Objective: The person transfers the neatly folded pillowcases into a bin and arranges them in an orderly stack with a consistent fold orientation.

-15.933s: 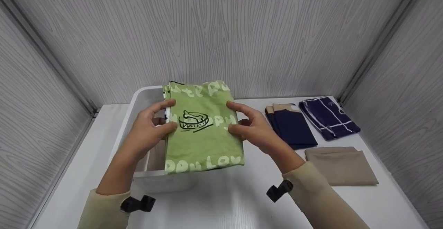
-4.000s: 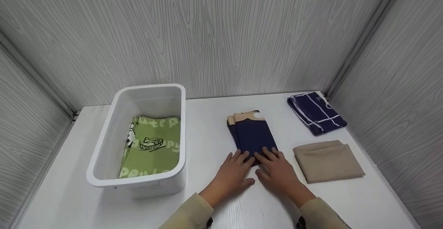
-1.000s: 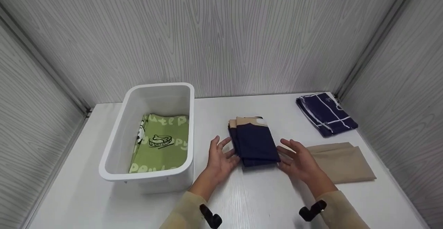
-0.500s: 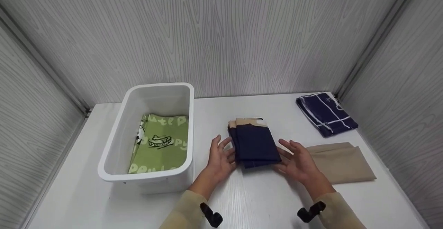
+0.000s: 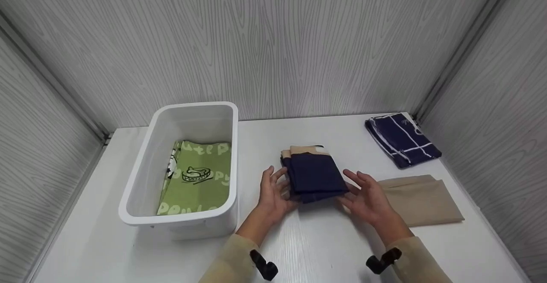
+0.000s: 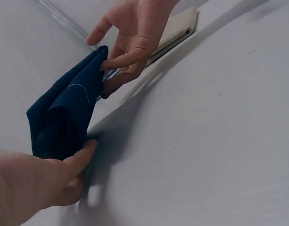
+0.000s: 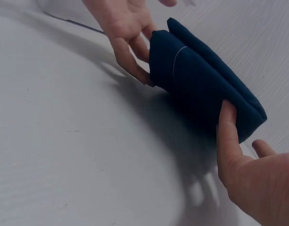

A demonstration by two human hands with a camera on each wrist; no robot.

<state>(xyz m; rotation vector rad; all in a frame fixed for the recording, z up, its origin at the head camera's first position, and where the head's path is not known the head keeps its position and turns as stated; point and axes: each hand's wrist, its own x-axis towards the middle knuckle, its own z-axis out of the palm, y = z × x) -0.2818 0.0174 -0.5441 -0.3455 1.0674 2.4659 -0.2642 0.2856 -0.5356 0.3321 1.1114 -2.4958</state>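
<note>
Between both hands is a folded navy cloth (image 5: 318,174) with a tan band along its far end. Its near edge is raised off the white table, and a shadow shows beneath it in both wrist views. My left hand (image 5: 273,197) has its fingers under the left near corner, thumb up and apart from the fabric. On the opposite side, my right hand (image 5: 367,199) supports the right near corner with its fingers from below, thumb likewise apart. In the right wrist view the cloth (image 7: 201,77) shows its thick folded layers.
A white plastic bin (image 5: 235,159) stands at the left with a folded green printed cloth (image 5: 198,189) lying in it. To the right lie a folded beige cloth (image 5: 423,201) and, behind it, a folded navy cloth with white lines (image 5: 401,140). Grey panels (image 5: 273,48) enclose the table.
The green cloth, earlier held in both hands, now lies in the bin. The navy cloth came nearer the middle. Hands went from pressing on it to under its near corners, raising that edge.
</note>
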